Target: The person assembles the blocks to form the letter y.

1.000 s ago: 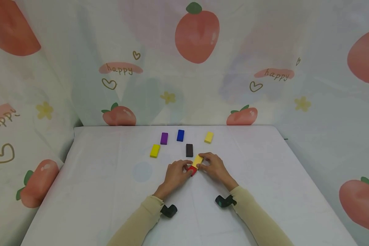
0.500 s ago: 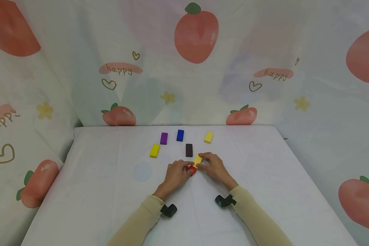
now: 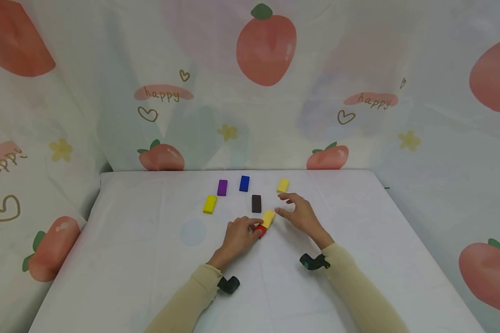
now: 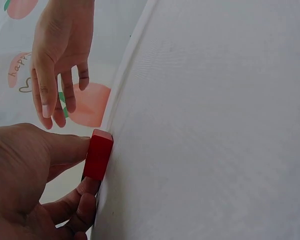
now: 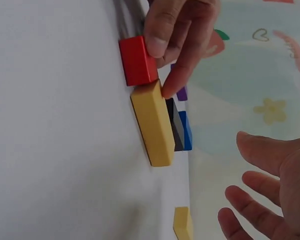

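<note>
My left hand point(image 3: 238, 237) pinches a red block point(image 3: 260, 230) between thumb and fingers on the white table. A light yellow block point(image 3: 268, 219) lies end to end with it, and in the right wrist view a left fingertip reaches the yellow block's point(image 5: 152, 125) near corner. In the left wrist view the red block point(image 4: 98, 155) hides the yellow one. My right hand point(image 3: 303, 216) hovers just right of the yellow block, fingers spread and holding nothing. Beyond its fingertips lies a second light yellow block point(image 3: 283, 185).
Behind the hands lie a black block point(image 3: 256, 203), a blue block point(image 3: 244, 183), a purple block point(image 3: 222, 188) and a bright yellow block point(image 3: 209, 204). A printed cloth point(image 3: 275, 120) hangs along the table's point(image 3: 129, 259) back edge.
My right hand has let go of the light yellow block and moved up and to the right, its fingers parting. The left hand and both blocks have stayed in place.
</note>
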A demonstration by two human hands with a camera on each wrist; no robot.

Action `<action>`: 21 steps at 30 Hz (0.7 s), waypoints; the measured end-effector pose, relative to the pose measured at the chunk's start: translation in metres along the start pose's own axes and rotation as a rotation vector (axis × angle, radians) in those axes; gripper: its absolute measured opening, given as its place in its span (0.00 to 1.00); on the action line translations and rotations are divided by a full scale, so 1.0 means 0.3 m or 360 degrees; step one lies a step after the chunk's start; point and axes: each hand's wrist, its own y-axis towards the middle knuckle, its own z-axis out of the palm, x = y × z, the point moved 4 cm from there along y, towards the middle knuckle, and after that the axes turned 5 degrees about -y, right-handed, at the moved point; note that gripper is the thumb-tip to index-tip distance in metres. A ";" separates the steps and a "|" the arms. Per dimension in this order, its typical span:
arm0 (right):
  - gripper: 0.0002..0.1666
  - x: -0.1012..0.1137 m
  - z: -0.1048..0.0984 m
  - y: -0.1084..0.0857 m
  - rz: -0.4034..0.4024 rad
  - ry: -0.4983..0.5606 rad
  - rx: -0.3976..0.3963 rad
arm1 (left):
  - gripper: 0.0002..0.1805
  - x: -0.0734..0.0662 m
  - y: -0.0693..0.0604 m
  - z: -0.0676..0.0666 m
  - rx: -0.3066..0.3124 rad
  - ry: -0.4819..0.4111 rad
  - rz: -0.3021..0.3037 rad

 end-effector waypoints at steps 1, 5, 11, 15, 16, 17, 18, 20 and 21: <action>0.30 -0.003 -0.010 0.006 0.0007 -0.0006 -0.0006 | 0.17 0.000 0.001 0.000 0.0002 -0.0003 -0.0001; 0.31 -0.014 -0.042 0.030 0.0002 -0.0025 -0.0027 | 0.17 -0.003 0.001 -0.002 0.0006 -0.0015 -0.0013; 0.30 -0.036 -0.070 0.074 -0.0013 -0.0022 -0.0064 | 0.17 -0.009 -0.005 -0.005 0.0003 -0.0035 -0.0037; 0.30 -0.054 -0.076 0.105 0.0006 -0.0004 -0.0091 | 0.17 -0.012 -0.008 -0.004 0.0009 -0.0032 -0.0056; 0.30 -0.058 -0.078 0.112 0.0010 -0.0002 -0.0095 | 0.17 -0.012 -0.008 -0.004 0.0009 -0.0031 -0.0058; 0.30 -0.062 -0.079 0.119 0.0015 0.0006 -0.0100 | 0.17 -0.012 -0.008 -0.004 0.0009 -0.0031 -0.0057; 0.30 -0.066 -0.079 0.125 0.0018 0.0007 -0.0102 | 0.17 -0.014 -0.008 -0.005 0.0008 -0.0034 -0.0055; 0.30 -0.074 -0.078 0.137 0.0036 0.0016 -0.0100 | 0.17 -0.013 -0.008 -0.006 0.0004 -0.0033 -0.0049; 0.31 -0.078 -0.077 0.144 0.0046 0.0022 -0.0097 | 0.17 -0.012 -0.008 -0.008 0.0002 -0.0031 -0.0047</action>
